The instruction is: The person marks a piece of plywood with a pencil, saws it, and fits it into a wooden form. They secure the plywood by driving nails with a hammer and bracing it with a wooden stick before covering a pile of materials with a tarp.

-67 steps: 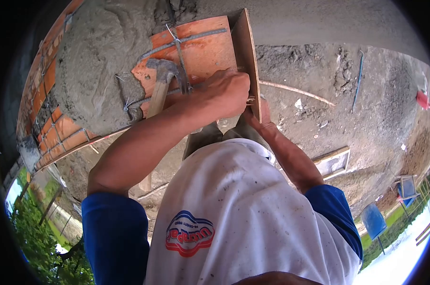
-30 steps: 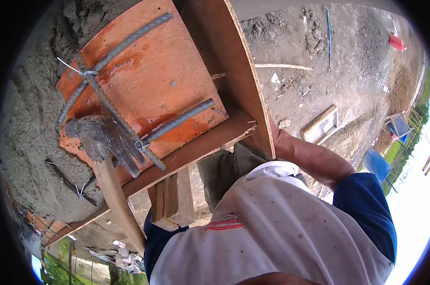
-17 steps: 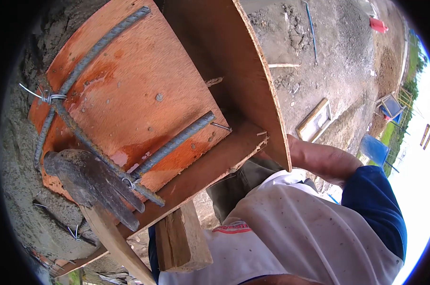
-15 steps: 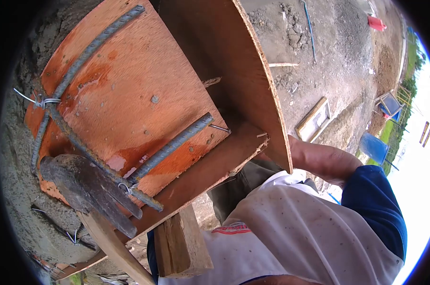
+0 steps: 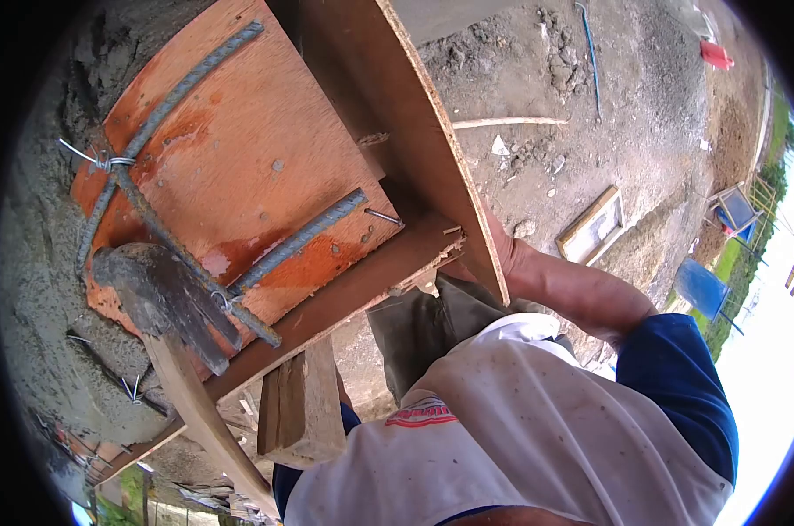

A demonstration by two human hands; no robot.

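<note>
My right arm [image 5: 581, 285], in a blue sleeve, reaches to a brown plywood panel [image 5: 441, 131]. Past the wrist my right hand is hidden behind the panel, so its fingers do not show. Below the panel's inner side lies an orange-faced board [image 5: 239, 149] with ribbed rebar [image 5: 199, 83] across it, tied with wire [image 5: 107, 162]. A worn claw hammer [image 5: 164, 298] rests its head against the rebar at the board's lower left. Its wooden handle [image 5: 199, 403] runs down out of the frame. My left hand is not in view; only bits of blue sleeve show behind a wood block [image 5: 305, 408].
Wet grey concrete [image 5: 42, 272] lines the left side, with wire ends sticking out. A nail [image 5: 384, 216] projects from the board's edge. On the ground at the right lie a wooden frame [image 5: 590, 223], a thin stick [image 5: 511, 123] and a blue rod [image 5: 592, 66]. A blue panel [image 5: 701, 287] stands farther off.
The view has shifted, so the board and panel appear farther left and up, and more of my right forearm shows. The hammer's head sits slightly higher against the rebar.
</note>
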